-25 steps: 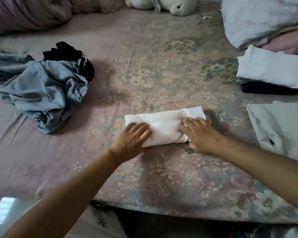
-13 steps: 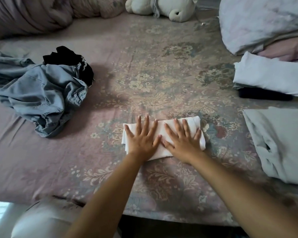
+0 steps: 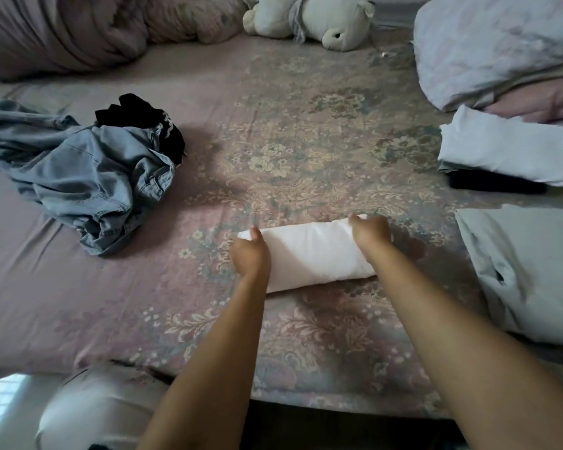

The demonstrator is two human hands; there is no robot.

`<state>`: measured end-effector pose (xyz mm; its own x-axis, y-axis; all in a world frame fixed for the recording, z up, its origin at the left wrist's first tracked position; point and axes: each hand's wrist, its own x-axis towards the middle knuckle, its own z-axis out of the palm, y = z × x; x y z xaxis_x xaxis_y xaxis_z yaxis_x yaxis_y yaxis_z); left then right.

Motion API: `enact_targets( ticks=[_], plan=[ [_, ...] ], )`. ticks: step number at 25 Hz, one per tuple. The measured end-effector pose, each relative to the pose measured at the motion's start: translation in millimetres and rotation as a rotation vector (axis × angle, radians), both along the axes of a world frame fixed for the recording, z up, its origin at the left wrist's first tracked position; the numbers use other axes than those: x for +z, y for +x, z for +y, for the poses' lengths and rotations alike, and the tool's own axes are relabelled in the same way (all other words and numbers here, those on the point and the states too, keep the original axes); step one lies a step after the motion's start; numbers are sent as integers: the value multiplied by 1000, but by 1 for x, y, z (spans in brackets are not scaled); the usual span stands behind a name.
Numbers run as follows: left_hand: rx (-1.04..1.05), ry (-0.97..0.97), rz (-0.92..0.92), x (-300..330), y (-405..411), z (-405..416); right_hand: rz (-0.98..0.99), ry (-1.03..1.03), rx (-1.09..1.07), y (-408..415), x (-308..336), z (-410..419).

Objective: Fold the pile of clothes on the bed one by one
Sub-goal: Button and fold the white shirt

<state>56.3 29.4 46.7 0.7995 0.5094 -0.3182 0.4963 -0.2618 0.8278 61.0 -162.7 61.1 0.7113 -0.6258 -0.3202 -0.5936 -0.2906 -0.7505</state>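
Observation:
A folded white garment (image 3: 312, 254) lies across the middle of the floral bedsheet (image 3: 273, 141), close to the bed's near edge. My left hand (image 3: 249, 253) grips its left end with fingers curled under the cloth. My right hand (image 3: 369, 233) grips its right end the same way. To the left sits the unfolded pile: crumpled light-blue denim (image 3: 85, 180) with a black garment (image 3: 143, 115) behind it.
Folded clothes are at the right: a white piece (image 3: 507, 147) on top of a dark one (image 3: 494, 186), and a pale grey-green piece (image 3: 530, 271) nearer me. Pillows (image 3: 494, 43), a bunched quilt (image 3: 78, 30) and a plush toy (image 3: 322, 21) line the far side.
Both hands were pressing flat on top of the white garment; they have slid apart to its two ends and curled around them.

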Motion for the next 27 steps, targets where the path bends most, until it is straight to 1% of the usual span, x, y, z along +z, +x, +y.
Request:
enact_targets(
  ticks=[1, 3, 6, 8, 9, 10, 11, 12, 13, 14, 15, 16, 17, 19, 21, 23, 25, 27],
  plan=[
    [3, -31, -32, 2, 2, 1, -30, -10, -9, 1, 0, -2],
    [1, -12, -171, 6, 1, 2, -102, -72, -15, -3, -1, -6],
    [-1, 79, -308, -2, -1, 2, -262, -125, 1, -19, -4, -12],
    [-75, 164, -320, -12, 0, 3, -277, -210, 14, -26, -12, -13],
    [-168, 325, -300, -17, 1, 3, -226, -305, 60, -26, -19, -13],
    [-236, 452, -297, -17, 2, 0, -154, -451, 130, -25, -23, -9],
    [-322, 547, -320, -20, 5, -3, -131, -613, 202, -23, -25, -4],
    [-438, 680, -350, -17, 8, -9, -180, -755, 293, -20, -26, 2],
    [-607, 780, -382, -17, 5, -14, -251, -861, 422, -18, -29, 8],
    [-770, 881, -381, -20, 1, -16, -252, -888, 583, -20, -27, 15],
    [-905, 956, -354, -24, -1, -16, -167, -860, 734, -27, -26, 22],
    [-1006, 947, -268, -31, -8, -14, -22, -803, 815, -37, -29, 25],
    [-1054, 931, -210, -42, -13, -8, 114, -785, 829, -45, -37, 23],
    [-1052, 907, -153, -49, -14, -2, 294, -741, 815, -51, -40, 18],
    [-991, 819, -72, -42, -11, 0, 321, -651, 873, -43, -32, 12],
    [-805, 640, -31, -34, -7, 1, 338, -587, 878, -32, -21, -1],
    [-641, 459, 23, -28, -5, 3, 395, -494, 738, -27, -14, -17],
    [-561, 394, 92, -23, -4, 4, 381, -378, 578, -26, -11, -25]
  ],
)
